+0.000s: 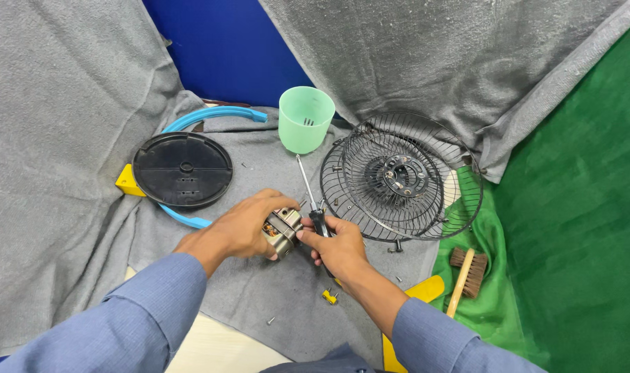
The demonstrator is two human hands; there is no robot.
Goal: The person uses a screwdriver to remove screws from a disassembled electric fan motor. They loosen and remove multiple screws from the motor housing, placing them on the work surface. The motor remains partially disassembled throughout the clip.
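In the head view, the left hand [242, 226] is wrapping its fingers over a small metal motor [282, 231] and clamping it against the grey cloth [66, 173], near the cloth's front-middle. The right hand [337, 247] is closing around the black handle of a screwdriver [311, 197], thumb and fingertips also touching the motor's right side; the tool's thin shaft is pointing up and away toward a pale green cup [305, 119] standing near the cloth's back edge. Just right of the hands, a round wire fan guard [401, 176] is lying flat, its rim almost touching the right hand. Toward the left edge, a black round disc [182, 170] is resting on a blue curved ring [211, 114] and a yellow piece. Loose screws [271, 320] and a small yellow part [329, 296] are lying near the front edge. On the green cloth [577, 228] to the right, a wooden brush [465, 273] is lying at an angle.
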